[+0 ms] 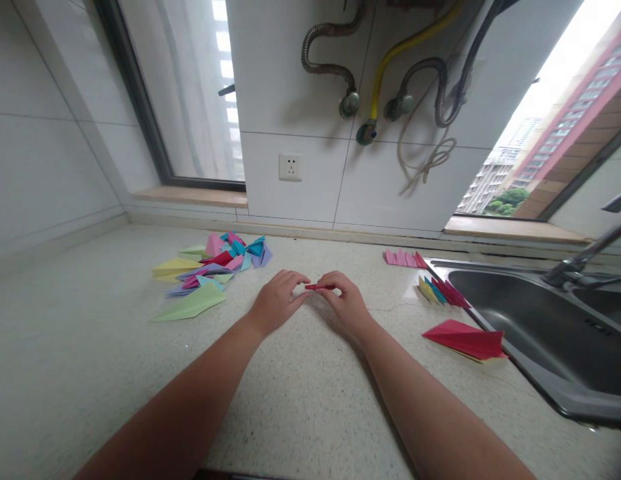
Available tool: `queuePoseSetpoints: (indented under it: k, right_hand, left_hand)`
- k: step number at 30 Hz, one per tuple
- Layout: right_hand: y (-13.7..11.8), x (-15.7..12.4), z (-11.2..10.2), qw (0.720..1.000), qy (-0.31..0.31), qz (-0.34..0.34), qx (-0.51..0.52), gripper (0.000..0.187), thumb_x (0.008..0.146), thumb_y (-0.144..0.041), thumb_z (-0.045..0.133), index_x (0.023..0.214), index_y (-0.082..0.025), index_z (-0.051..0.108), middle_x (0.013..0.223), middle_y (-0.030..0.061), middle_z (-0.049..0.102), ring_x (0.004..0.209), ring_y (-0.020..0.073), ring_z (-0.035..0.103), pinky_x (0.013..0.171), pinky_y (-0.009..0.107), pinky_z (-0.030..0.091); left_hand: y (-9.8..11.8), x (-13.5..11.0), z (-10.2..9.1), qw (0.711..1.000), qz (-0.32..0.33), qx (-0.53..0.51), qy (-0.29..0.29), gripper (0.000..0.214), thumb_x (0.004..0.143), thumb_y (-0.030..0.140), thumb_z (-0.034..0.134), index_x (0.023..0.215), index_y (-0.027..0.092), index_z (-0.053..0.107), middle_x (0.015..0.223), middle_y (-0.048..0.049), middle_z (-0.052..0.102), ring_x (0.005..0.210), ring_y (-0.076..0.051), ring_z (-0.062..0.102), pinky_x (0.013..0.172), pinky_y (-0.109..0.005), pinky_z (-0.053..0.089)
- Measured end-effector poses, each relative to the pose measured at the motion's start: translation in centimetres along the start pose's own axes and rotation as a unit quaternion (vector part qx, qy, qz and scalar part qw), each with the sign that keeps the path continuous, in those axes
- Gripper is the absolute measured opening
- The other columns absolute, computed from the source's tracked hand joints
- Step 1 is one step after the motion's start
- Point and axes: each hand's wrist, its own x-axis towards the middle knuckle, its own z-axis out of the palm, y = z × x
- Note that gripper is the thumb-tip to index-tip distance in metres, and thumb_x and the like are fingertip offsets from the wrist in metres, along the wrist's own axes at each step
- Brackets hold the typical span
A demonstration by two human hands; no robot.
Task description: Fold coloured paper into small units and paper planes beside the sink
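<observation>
A small red folded paper is lying low over the middle of the worktop, pinched between both hands. The left hand is closing its fingertips on the paper's left end, and the right hand is gripping the right end with thumb and forefinger, its other fingers curling over it. Both forearms are stretching in from the near edge.

Toward the back left of the worktop, a loose heap of folded coloured papers is spreading out, with a pale green folded sheet lying nearest the left hand. To the right, near the back edge, a row of pink folded pieces is sitting, and just beside the sink a small fan of yellow, blue and red pieces is resting. A larger red folded paper is lying against the sink's rim.
</observation>
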Motion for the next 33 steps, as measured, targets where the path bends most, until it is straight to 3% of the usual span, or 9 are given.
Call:
queuePoseSetpoints:
  k: [4,8,10,12,16,20,26,33]
  right_hand:
    - [-0.1,0.1,-0.1,1.0,0.007,0.003,0.006,0.007,0.085,-0.027,0.068,0.089,-0.025,0.074,0.096,0.0058,0.062,0.091,0.0185,0.06,0.077,0.034,0.05]
    - [0.0,0.0,-0.1,1.0,-0.002,0.023,0.005,0.008,0.085,-0.028,0.068,0.088,-0.025,0.075,0.099,0.0062,0.06,0.088,0.0173,0.06,0.071,0.032,0.051]
    - [0.1,-0.1,-0.1,1.0,-0.019,0.022,-0.004,0.009,0.086,-0.028,0.067,0.09,-0.026,0.075,0.103,0.0066,0.059,0.088,0.0168,0.06,0.073,0.033,0.052]
    - [0.1,-0.2,0.0,0.999,-0.035,0.014,-0.019,0.01,0.086,-0.026,0.067,0.091,-0.026,0.075,0.107,0.007,0.058,0.092,0.0173,0.06,0.079,0.035,0.052]
    - [-0.1,-0.4,0.2,0.998,-0.056,0.006,-0.026,0.018,0.081,-0.025,0.071,0.099,-0.025,0.072,0.114,0.0087,0.056,0.103,0.0199,0.059,0.085,0.037,0.051]
    - [0.2,-0.5,0.4,0.998,-0.052,0.036,0.006,0.034,0.08,-0.028,0.072,0.113,-0.024,0.063,0.112,0.0093,0.06,0.101,0.0198,0.061,0.084,0.036,0.052]
    - [0.4,-0.6,0.5,0.996,-0.047,0.08,-0.01,0.023,0.086,-0.031,0.066,0.107,-0.021,0.064,0.102,0.0071,0.067,0.092,0.0186,0.063,0.084,0.036,0.05]
    - [-0.1,-0.5,0.2,0.998,-0.047,0.043,-0.029,0.013,0.088,-0.033,0.062,0.092,-0.021,0.067,0.085,0.0034,0.064,0.079,0.0163,0.058,0.071,0.03,0.048]
  left_hand:
    - [-0.7,-0.3,0.6,0.987,-0.111,-0.112,-0.021,0.027,0.088,0.029,0.059,0.114,0.022,0.06,0.1,-0.0061,0.066,0.083,-0.017,0.06,0.069,-0.029,0.049]
    - [-1.8,-0.3,1.5,0.912,-0.262,-0.309,-0.073,0.035,0.092,0.035,0.046,0.122,0.02,0.055,0.098,-0.0087,0.068,0.078,-0.016,0.062,0.05,-0.021,0.043]
    - [-2.1,-0.2,1.8,0.874,-0.301,-0.369,-0.092,0.04,0.092,0.044,0.044,0.116,0.016,0.059,0.095,-0.011,0.068,0.075,-0.017,0.062,0.045,-0.02,0.042]
    - [-2.3,-0.2,2.1,0.864,-0.316,-0.382,-0.086,0.042,0.089,0.048,0.05,0.111,0.014,0.062,0.093,-0.0111,0.068,0.067,-0.014,0.061,0.045,-0.02,0.042]
    - [-2.5,-0.1,2.3,0.879,-0.309,-0.36,-0.044,0.038,0.083,0.04,0.065,0.112,0.016,0.063,0.093,-0.0088,0.068,0.056,-0.009,0.056,0.048,-0.021,0.044]
    - [-2.5,-0.1,1.9,0.918,-0.264,-0.294,0.011,0.033,0.081,0.03,0.067,0.111,0.017,0.066,0.093,-0.0085,0.068,0.077,-0.016,0.063,0.058,-0.024,0.049]
    - [-1.5,-0.1,1.0,0.977,-0.151,-0.15,0.013,0.021,0.084,0.026,0.065,0.103,0.02,0.071,0.097,-0.0065,0.067,0.085,-0.017,0.061,0.067,-0.027,0.049]
    - [-1.0,0.0,0.5,0.997,-0.051,-0.064,0.002,0.014,0.085,0.025,0.064,0.097,0.022,0.071,0.086,-0.0046,0.066,0.084,-0.018,0.057,0.068,-0.029,0.048]
